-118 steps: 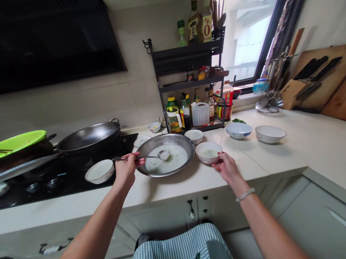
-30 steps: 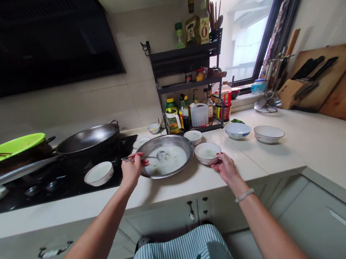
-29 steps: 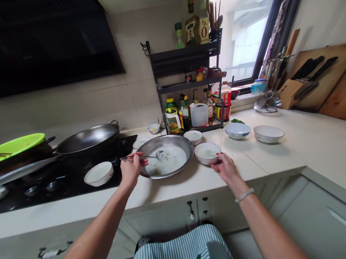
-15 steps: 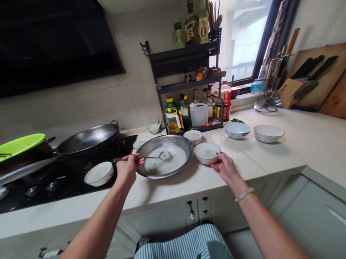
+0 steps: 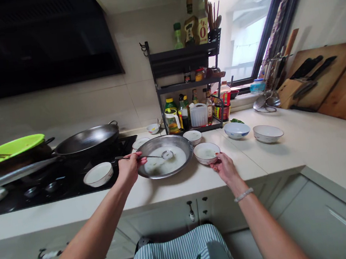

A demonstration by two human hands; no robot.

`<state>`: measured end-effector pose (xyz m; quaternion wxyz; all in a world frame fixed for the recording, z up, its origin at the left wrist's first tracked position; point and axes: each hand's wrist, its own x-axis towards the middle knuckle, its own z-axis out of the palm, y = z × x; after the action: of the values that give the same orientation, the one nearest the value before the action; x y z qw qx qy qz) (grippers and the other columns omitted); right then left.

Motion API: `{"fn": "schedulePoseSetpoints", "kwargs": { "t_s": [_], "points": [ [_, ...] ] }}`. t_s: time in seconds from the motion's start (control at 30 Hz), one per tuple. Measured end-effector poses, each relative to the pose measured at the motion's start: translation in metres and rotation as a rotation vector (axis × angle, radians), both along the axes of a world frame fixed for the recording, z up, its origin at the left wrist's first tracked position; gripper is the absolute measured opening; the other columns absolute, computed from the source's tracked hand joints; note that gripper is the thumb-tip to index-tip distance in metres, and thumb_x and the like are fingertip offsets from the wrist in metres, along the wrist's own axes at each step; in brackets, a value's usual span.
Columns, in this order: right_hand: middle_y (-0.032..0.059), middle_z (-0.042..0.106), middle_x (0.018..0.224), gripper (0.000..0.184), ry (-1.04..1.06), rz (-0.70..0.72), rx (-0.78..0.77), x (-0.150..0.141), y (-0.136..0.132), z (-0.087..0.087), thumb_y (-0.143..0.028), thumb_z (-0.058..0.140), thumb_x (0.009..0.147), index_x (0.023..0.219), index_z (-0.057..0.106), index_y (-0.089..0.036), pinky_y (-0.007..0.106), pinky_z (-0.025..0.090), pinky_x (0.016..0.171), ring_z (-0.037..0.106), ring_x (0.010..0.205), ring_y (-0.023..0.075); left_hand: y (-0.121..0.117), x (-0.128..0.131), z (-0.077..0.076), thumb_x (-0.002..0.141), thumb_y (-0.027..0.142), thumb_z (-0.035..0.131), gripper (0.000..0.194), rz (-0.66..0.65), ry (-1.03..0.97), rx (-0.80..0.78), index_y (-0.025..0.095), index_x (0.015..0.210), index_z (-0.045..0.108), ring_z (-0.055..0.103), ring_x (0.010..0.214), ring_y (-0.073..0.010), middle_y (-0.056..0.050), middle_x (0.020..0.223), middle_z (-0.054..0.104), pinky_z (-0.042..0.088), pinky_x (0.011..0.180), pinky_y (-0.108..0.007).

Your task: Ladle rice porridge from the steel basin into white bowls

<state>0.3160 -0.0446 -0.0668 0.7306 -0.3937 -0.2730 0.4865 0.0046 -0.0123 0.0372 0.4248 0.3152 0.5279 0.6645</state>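
My left hand (image 5: 129, 167) is closed round the dark handle of a ladle (image 5: 167, 155), whose round metal head is in the pale soup. The soup fills part of a wide steel basin (image 5: 189, 154) on the counter. With thumb and fingers, my right hand (image 5: 224, 166) grips the right rim of a white bowl (image 5: 206, 159) that holds some of the same pale liquid. This bowl stands just right of the basin. Behind it is another filled bowl (image 5: 193, 141), and a further one (image 5: 140, 142) is behind the basin at its left.
A filled bowl (image 5: 99, 182) sits at the cooktop's edge, near a wok (image 5: 87, 140) and a green colander (image 5: 11, 148). To the right are a blue-patterned bowl (image 5: 237, 135) and a white bowl (image 5: 268, 138). A black rack (image 5: 188, 87) with bottles stands against the wall.
The ladle and my left hand have shifted slightly to the right, with the ladle's head still in the basin. My right hand keeps its hold on the bowl.
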Motion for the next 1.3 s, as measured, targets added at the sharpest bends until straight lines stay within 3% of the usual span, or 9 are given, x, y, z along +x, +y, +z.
{"fn": "schedulePoseSetpoints", "kwargs": {
  "t_s": [0.47,0.67,0.8,0.93,1.1,1.3],
  "points": [
    [-0.0020,0.059,0.056,0.031,0.023,-0.008,0.016,0.000,0.001,-0.002,-0.036,0.077,0.060,0.077,0.055,-0.022,0.021,0.030,0.034,0.051,0.040,0.0120,-0.006,0.015,0.018,0.079,-0.002,0.051,0.019,-0.080,-0.053,0.012,0.007,0.066,0.060,0.063,0.047,-0.0102,-0.005,0.064,0.065,0.055,0.049,-0.020],
    [-0.0020,0.058,0.056,0.030,0.021,0.001,0.026,0.001,0.002,-0.004,-0.035,0.076,0.062,0.079,0.056,-0.021,0.020,0.030,0.034,0.051,0.041,0.0117,-0.010,0.043,0.038,0.080,-0.002,0.049,0.018,-0.164,-0.080,0.053,0.006,0.069,0.062,0.063,0.048,-0.0102,-0.005,0.065,0.065,0.056,0.053,-0.021],
    [-0.0021,0.058,0.056,0.027,0.022,-0.008,0.037,0.001,0.003,-0.005,-0.033,0.074,0.062,0.077,0.055,-0.021,0.019,0.031,0.035,0.051,0.041,0.0110,-0.012,0.070,0.042,0.081,-0.001,0.048,0.020,-0.245,-0.089,0.083,0.008,0.068,0.062,0.063,0.049,-0.0101,-0.005,0.064,0.066,0.056,0.056,-0.022],
    [-0.0011,0.060,0.057,0.027,0.015,0.001,0.033,0.001,0.003,-0.005,-0.034,0.073,0.062,0.077,0.055,-0.021,0.020,0.031,0.036,0.051,0.041,0.0113,-0.016,0.096,0.030,0.082,0.005,0.050,0.018,-0.295,-0.030,0.151,0.011,0.069,0.061,0.065,0.051,-0.0118,-0.005,0.066,0.068,0.056,0.055,-0.024],
    [0.0001,0.062,0.058,0.028,0.004,0.005,0.009,0.002,0.002,-0.005,-0.034,0.072,0.062,0.079,0.055,-0.021,0.020,0.031,0.036,0.052,0.040,0.0117,-0.026,0.113,0.003,0.087,0.018,0.051,0.014,-0.433,0.233,0.335,0.015,0.083,0.064,0.066,0.050,-0.0167,-0.001,0.054,0.065,0.056,0.053,-0.026],
    [-0.0006,0.062,0.058,0.026,0.016,0.008,0.011,0.002,0.001,-0.005,-0.033,0.071,0.063,0.079,0.055,-0.021,0.020,0.031,0.036,0.052,0.041,0.0114,-0.038,0.104,-0.019,0.093,0.033,0.050,0.024,-0.588,0.699,0.769,0.017,0.094,0.067,0.067,0.059,-0.0150,-0.006,0.071,0.069,0.055,0.061,-0.027]
  ]
}}
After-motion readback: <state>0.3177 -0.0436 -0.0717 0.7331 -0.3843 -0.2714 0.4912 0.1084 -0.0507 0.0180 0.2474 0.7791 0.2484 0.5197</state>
